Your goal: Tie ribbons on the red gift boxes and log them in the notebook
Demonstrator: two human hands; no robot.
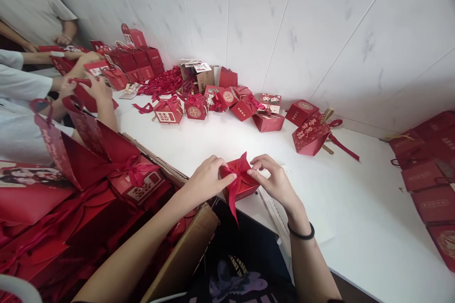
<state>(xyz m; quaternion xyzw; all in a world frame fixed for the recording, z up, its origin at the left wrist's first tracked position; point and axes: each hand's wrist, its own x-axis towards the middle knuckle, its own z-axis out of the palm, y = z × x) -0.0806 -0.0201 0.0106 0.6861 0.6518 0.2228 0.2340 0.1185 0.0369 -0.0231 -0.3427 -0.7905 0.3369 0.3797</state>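
Observation:
A small red gift box (245, 190) sits at the front edge of the white table, with a red ribbon (233, 196) tied across its top and one tail hanging over the edge. My left hand (212, 176) pinches the ribbon at the box's left side, thumb and forefinger together. On the right side, my right hand (272, 176) has thumb and forefinger closed on the ribbon near the knot.
Several red boxes (269, 122) line the wall side of the white table (213, 139), beside a ribbon pile (163, 81). More boxes (426, 175) are stacked right. A cardboard carton (194, 241) of red boxes stands front left. Other people's hands (95, 90) work far left.

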